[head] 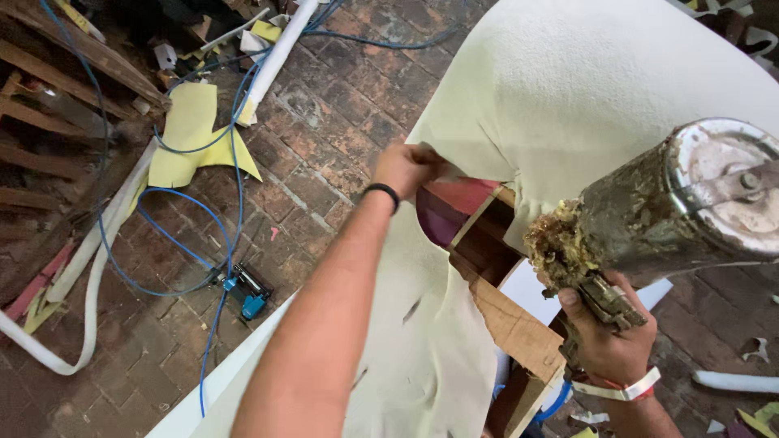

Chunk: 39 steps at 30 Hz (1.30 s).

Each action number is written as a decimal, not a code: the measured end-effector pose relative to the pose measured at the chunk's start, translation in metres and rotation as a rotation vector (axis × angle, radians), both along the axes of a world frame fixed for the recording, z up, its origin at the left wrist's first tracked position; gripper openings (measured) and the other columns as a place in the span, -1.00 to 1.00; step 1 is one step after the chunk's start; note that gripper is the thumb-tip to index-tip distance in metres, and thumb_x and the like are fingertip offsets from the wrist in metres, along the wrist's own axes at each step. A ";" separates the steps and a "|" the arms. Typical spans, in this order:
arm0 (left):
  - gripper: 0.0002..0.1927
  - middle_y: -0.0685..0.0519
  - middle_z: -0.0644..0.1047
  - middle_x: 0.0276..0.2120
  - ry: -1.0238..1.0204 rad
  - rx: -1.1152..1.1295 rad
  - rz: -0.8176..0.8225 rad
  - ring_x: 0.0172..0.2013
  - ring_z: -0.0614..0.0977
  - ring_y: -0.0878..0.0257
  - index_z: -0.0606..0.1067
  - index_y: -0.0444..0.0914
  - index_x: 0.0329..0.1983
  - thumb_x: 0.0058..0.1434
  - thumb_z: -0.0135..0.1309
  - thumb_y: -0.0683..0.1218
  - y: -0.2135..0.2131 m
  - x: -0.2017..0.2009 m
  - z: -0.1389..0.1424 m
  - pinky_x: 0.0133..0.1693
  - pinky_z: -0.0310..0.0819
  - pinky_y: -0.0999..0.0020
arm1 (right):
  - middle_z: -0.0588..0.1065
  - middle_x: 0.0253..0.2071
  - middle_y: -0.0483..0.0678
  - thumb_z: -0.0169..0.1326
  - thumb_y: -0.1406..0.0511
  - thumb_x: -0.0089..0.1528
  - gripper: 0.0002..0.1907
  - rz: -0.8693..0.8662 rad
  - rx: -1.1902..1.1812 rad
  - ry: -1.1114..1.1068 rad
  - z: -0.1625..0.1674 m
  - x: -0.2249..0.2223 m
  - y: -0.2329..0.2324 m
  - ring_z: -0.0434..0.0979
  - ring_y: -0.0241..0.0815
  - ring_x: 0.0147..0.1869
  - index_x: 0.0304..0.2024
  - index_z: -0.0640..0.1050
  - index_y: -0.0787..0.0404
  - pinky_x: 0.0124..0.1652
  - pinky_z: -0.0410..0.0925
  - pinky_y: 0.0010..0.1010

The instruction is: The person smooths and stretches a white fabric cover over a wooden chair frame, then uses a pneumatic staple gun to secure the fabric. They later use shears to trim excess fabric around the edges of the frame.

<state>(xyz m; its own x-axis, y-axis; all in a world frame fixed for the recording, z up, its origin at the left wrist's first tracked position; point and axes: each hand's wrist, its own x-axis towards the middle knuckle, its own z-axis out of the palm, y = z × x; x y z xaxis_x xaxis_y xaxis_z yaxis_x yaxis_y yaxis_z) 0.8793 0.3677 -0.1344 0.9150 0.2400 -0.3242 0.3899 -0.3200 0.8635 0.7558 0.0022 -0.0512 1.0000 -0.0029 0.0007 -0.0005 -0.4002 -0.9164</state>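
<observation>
My left hand (pixel 408 169), a black band at its wrist, pinches the edge of a pale cream foam sheet (pixel 568 89) that drapes over a wooden furniture frame (pixel 507 320). A gap in the foam shows the frame's inside and a dark red panel (pixel 454 207). My right hand (pixel 604 332), wearing a white wristband, grips the handle of a glue spray gun (pixel 596 296). The gun's metal cup (pixel 698 195) is crusted with dried yellow glue and sits close to the camera at the right.
The floor is old brick (pixel 324 138). Blue air hoses (pixel 182 235) loop across it to a blue tool (pixel 247 296). Yellow foam scraps (pixel 191 134), white foam strips (pixel 89 268) and wooden pallets (pixel 49 97) lie at the left.
</observation>
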 end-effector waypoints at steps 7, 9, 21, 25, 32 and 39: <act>-0.12 -0.18 0.37 0.23 -0.079 -0.152 0.023 0.16 0.44 0.08 0.16 -0.28 0.41 0.17 0.38 0.04 0.055 -0.039 -0.039 0.17 0.33 0.11 | 0.59 -0.27 -0.09 0.33 0.17 0.22 -0.56 0.101 -0.067 -0.064 0.003 -0.001 0.008 0.57 -0.35 -0.21 0.00 0.56 0.34 -0.25 0.42 -0.48; 0.02 -0.16 0.31 0.31 0.058 -0.014 -0.001 0.27 0.37 0.05 0.02 -0.24 0.50 0.16 0.40 0.05 0.051 -0.043 -0.046 0.24 0.21 0.12 | 0.60 -0.28 -0.11 0.32 0.15 0.23 -0.56 0.119 -0.040 -0.056 0.002 0.000 0.011 0.59 -0.36 -0.22 0.00 0.56 0.33 -0.26 0.43 -0.50; -0.12 -0.11 0.49 0.25 0.151 0.263 0.109 0.25 0.49 -0.03 0.28 -0.01 0.43 0.00 0.34 -0.01 0.018 -0.037 -0.044 0.23 0.36 0.11 | 0.56 -0.22 -0.10 0.34 0.21 0.25 -0.59 0.120 0.021 -0.060 0.011 -0.006 0.015 0.52 -0.36 -0.15 0.00 0.55 0.34 -0.17 0.39 -0.51; -0.03 -0.11 0.46 0.26 0.116 0.138 0.095 0.26 0.50 0.02 0.17 0.00 0.47 0.01 0.36 0.14 0.022 -0.046 -0.040 0.23 0.37 0.16 | 0.57 -0.28 -0.10 0.33 0.20 0.22 -0.60 0.121 0.020 -0.011 0.014 -0.006 0.013 0.57 -0.34 -0.23 -0.03 0.55 0.32 -0.27 0.42 -0.48; -0.12 -0.03 0.33 0.35 0.350 0.283 0.166 0.26 0.42 -0.05 0.13 0.03 0.49 0.14 0.21 0.18 0.008 -0.052 -0.015 0.22 0.29 0.04 | 0.55 -0.22 -0.10 0.34 0.19 0.23 -0.53 0.074 0.049 -0.017 0.008 -0.015 0.023 0.53 -0.35 -0.18 0.06 0.54 0.34 -0.22 0.40 -0.49; -0.05 -0.13 0.13 0.50 0.034 0.502 -0.042 0.48 0.14 -0.03 0.05 -0.23 0.56 0.22 0.13 0.22 -0.001 -0.085 0.025 0.40 0.03 0.07 | 0.57 -0.22 -0.11 0.35 0.21 0.23 -0.56 0.098 0.041 0.011 0.011 -0.025 0.021 0.53 -0.37 -0.17 0.03 0.56 0.33 -0.19 0.39 -0.52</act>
<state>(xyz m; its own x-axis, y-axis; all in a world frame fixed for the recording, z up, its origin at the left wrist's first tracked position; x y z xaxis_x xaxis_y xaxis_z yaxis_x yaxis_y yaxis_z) 0.7943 0.3666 -0.1092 0.9181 0.3371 -0.2085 0.3933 -0.7085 0.5860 0.7304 0.0233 -0.0397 0.9955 0.0949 -0.0082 0.0268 -0.3611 -0.9321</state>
